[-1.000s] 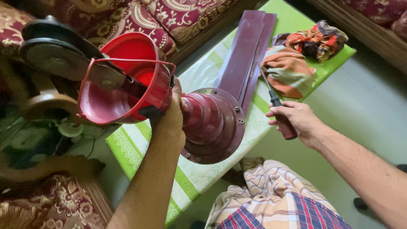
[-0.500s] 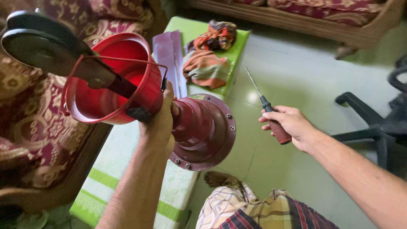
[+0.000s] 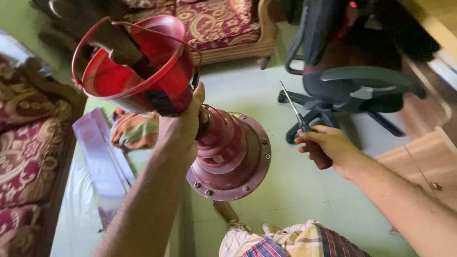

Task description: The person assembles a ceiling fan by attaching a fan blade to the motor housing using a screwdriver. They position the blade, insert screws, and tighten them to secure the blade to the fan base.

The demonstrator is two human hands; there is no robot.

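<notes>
Red fan motor [image 3: 228, 152] held over bare floor [image 3: 285, 185].

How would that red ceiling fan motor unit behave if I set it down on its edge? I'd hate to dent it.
The motor housing is round-flanged, so it would probably roll or tip. It looks like metal, likely heavy; the left hand grips its neck firmly.

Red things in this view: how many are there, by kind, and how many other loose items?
Red cup: 1
Red fan motor housing: 1
Fan blades: 1 stack, count unclear
Screwdriver: 1, in the right hand
Cloth: 1
Total: 5
The left hand grips the fan's neck.
</notes>
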